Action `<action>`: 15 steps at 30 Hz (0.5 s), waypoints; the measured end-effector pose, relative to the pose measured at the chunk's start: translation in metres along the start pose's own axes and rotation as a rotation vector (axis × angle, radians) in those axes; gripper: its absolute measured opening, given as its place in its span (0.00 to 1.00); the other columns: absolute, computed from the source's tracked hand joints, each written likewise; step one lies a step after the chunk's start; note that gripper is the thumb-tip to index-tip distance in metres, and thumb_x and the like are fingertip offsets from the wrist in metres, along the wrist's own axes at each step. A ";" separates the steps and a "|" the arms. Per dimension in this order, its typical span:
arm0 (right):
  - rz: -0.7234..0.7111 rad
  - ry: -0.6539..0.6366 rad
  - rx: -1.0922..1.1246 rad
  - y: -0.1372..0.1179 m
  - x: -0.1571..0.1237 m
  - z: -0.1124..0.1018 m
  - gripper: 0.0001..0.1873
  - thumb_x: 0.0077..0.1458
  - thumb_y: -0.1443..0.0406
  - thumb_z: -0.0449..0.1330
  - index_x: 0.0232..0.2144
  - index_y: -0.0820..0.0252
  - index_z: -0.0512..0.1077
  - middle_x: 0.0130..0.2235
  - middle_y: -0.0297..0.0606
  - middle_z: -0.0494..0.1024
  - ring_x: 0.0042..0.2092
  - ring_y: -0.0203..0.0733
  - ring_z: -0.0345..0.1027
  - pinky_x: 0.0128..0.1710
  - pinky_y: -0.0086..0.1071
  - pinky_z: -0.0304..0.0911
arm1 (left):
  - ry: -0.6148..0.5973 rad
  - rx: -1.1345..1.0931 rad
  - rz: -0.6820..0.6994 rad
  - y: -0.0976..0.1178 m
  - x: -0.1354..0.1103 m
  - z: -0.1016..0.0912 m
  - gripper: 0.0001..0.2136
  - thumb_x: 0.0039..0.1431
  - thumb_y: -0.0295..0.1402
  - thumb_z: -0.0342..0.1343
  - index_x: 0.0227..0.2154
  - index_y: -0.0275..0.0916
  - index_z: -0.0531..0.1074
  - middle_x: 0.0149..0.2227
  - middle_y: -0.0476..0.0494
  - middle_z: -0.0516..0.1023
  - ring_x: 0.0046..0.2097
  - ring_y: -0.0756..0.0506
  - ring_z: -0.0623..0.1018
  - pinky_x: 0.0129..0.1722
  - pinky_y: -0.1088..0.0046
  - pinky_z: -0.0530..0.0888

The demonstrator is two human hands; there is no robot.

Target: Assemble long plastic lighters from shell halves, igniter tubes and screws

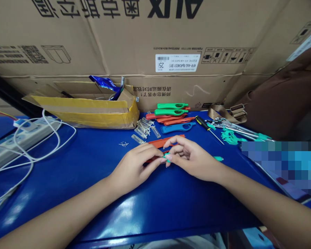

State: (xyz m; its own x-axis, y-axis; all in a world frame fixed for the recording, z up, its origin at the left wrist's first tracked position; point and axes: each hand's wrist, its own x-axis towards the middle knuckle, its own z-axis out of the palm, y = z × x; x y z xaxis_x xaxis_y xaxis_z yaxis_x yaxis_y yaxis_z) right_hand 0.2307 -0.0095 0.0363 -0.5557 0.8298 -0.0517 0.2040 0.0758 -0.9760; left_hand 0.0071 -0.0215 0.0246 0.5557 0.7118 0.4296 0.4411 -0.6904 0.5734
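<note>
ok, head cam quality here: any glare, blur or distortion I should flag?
Head view: white glare streaks on the blue table near the bottom edge; head view: wide-angle bowing bends the cardboard box at the sides; head view: a pixelated patch masks the right; left hand, right hand and the small teal part they pinch look sharp.

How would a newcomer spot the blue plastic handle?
On the blue table, find the pile of plastic handles before the cardboard boxes. The blue handle lies at its near edge, beside the black screwdriver. Every other handle is green or red.
</note>
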 end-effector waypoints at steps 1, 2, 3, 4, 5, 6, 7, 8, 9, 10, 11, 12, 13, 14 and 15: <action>-0.016 0.020 -0.069 0.001 -0.001 -0.001 0.13 0.63 0.58 0.61 0.46 0.55 0.66 0.32 0.31 0.78 0.31 0.35 0.71 0.31 0.28 0.63 | 0.024 -0.001 -0.016 0.000 0.000 0.000 0.05 0.69 0.30 0.57 0.37 0.38 0.77 0.34 0.48 0.79 0.37 0.50 0.77 0.42 0.76 0.71; -0.041 0.049 -0.159 0.002 -0.001 -0.002 0.14 0.62 0.58 0.62 0.47 0.55 0.67 0.32 0.30 0.78 0.28 0.33 0.67 0.28 0.27 0.60 | 0.051 -0.004 -0.039 -0.001 0.000 0.000 0.05 0.68 0.30 0.57 0.36 0.38 0.77 0.33 0.48 0.79 0.36 0.50 0.77 0.40 0.76 0.70; -0.083 0.085 -0.260 0.003 -0.001 -0.004 0.13 0.62 0.58 0.63 0.46 0.55 0.68 0.31 0.29 0.77 0.26 0.32 0.64 0.26 0.27 0.58 | 0.075 -0.007 -0.065 -0.001 0.001 0.000 0.05 0.68 0.30 0.58 0.36 0.38 0.77 0.32 0.49 0.79 0.35 0.50 0.76 0.38 0.77 0.70; -0.139 0.118 -0.369 0.005 -0.002 -0.005 0.12 0.61 0.59 0.63 0.45 0.56 0.70 0.31 0.29 0.77 0.25 0.32 0.62 0.25 0.27 0.56 | 0.094 -0.011 -0.090 -0.002 0.001 0.000 0.06 0.68 0.30 0.58 0.35 0.37 0.78 0.32 0.49 0.79 0.34 0.51 0.76 0.36 0.77 0.70; -0.205 0.144 -0.476 0.007 -0.002 -0.006 0.09 0.61 0.60 0.64 0.42 0.56 0.72 0.31 0.30 0.77 0.26 0.32 0.62 0.26 0.28 0.57 | 0.104 -0.014 -0.113 -0.002 0.002 0.001 0.06 0.68 0.31 0.58 0.34 0.37 0.78 0.31 0.49 0.80 0.33 0.51 0.76 0.35 0.77 0.70; -0.273 0.156 -0.574 0.008 -0.002 -0.007 0.07 0.61 0.61 0.63 0.39 0.57 0.73 0.32 0.32 0.77 0.28 0.33 0.65 0.29 0.28 0.59 | 0.108 -0.016 -0.131 -0.003 0.002 0.001 0.07 0.67 0.31 0.58 0.34 0.37 0.78 0.31 0.49 0.80 0.32 0.51 0.76 0.34 0.77 0.70; -0.331 0.153 -0.661 0.009 -0.002 -0.008 0.05 0.63 0.62 0.62 0.38 0.58 0.74 0.34 0.34 0.78 0.31 0.35 0.68 0.32 0.29 0.60 | 0.106 -0.017 -0.145 -0.004 0.002 0.002 0.07 0.67 0.31 0.59 0.33 0.37 0.79 0.30 0.49 0.80 0.31 0.51 0.76 0.33 0.77 0.70; -0.368 0.140 -0.735 0.010 -0.002 -0.009 0.05 0.64 0.63 0.60 0.37 0.58 0.75 0.35 0.35 0.79 0.35 0.37 0.71 0.35 0.30 0.61 | 0.099 -0.015 -0.152 -0.004 0.002 0.002 0.07 0.67 0.31 0.58 0.34 0.37 0.79 0.31 0.49 0.80 0.31 0.51 0.76 0.33 0.76 0.70; -0.383 0.122 -0.799 0.010 -0.003 -0.011 0.06 0.66 0.63 0.59 0.37 0.58 0.75 0.37 0.36 0.80 0.38 0.39 0.72 0.38 0.31 0.62 | 0.092 -0.010 -0.155 -0.005 0.002 0.002 0.07 0.67 0.31 0.58 0.35 0.37 0.79 0.31 0.49 0.81 0.31 0.51 0.76 0.33 0.76 0.70; -0.376 0.109 -0.855 0.009 -0.003 -0.012 0.08 0.67 0.64 0.57 0.38 0.58 0.75 0.38 0.37 0.81 0.40 0.40 0.74 0.39 0.32 0.62 | 0.087 0.001 -0.150 -0.006 0.002 0.002 0.06 0.67 0.31 0.59 0.36 0.37 0.80 0.32 0.49 0.81 0.32 0.51 0.77 0.34 0.76 0.71; -0.356 0.099 -0.905 0.009 -0.003 -0.015 0.08 0.68 0.64 0.56 0.38 0.58 0.75 0.39 0.37 0.81 0.41 0.41 0.74 0.40 0.33 0.62 | 0.083 0.018 -0.140 -0.007 0.002 0.002 0.05 0.67 0.30 0.59 0.38 0.37 0.79 0.34 0.48 0.81 0.34 0.50 0.78 0.36 0.76 0.72; -0.332 0.087 -0.952 0.007 -0.004 -0.017 0.09 0.68 0.64 0.56 0.38 0.58 0.75 0.39 0.37 0.81 0.41 0.42 0.75 0.40 0.33 0.62 | 0.082 0.040 -0.124 -0.008 0.002 0.002 0.05 0.66 0.30 0.59 0.39 0.37 0.79 0.36 0.47 0.81 0.36 0.49 0.78 0.38 0.75 0.73; -0.309 0.072 -0.997 0.006 -0.004 -0.020 0.09 0.68 0.64 0.55 0.38 0.58 0.75 0.39 0.37 0.81 0.41 0.42 0.75 0.39 0.33 0.61 | 0.081 0.066 -0.105 -0.009 0.002 0.001 0.05 0.66 0.30 0.60 0.41 0.36 0.79 0.38 0.45 0.81 0.39 0.48 0.79 0.41 0.74 0.73; -0.291 0.048 -1.038 0.005 -0.005 -0.023 0.09 0.67 0.65 0.55 0.37 0.58 0.75 0.38 0.37 0.81 0.40 0.43 0.75 0.38 0.33 0.61 | 0.076 0.091 -0.086 -0.010 0.002 0.000 0.06 0.65 0.29 0.60 0.42 0.36 0.79 0.41 0.44 0.81 0.42 0.47 0.79 0.44 0.72 0.73; -0.276 0.019 -1.073 0.004 -0.005 -0.026 0.09 0.67 0.65 0.55 0.37 0.58 0.75 0.38 0.37 0.81 0.40 0.43 0.75 0.38 0.33 0.60 | 0.065 0.114 -0.066 -0.012 0.002 -0.001 0.06 0.65 0.29 0.60 0.43 0.36 0.78 0.42 0.43 0.81 0.44 0.46 0.79 0.46 0.71 0.73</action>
State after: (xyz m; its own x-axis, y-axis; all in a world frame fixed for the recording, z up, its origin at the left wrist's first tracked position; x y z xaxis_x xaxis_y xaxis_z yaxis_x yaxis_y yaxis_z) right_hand 0.2547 0.0010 0.0382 -0.6791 0.7182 0.1515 0.6728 0.6915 -0.2630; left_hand 0.0019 -0.0118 0.0196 0.4778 0.7605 0.4397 0.5542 -0.6494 0.5207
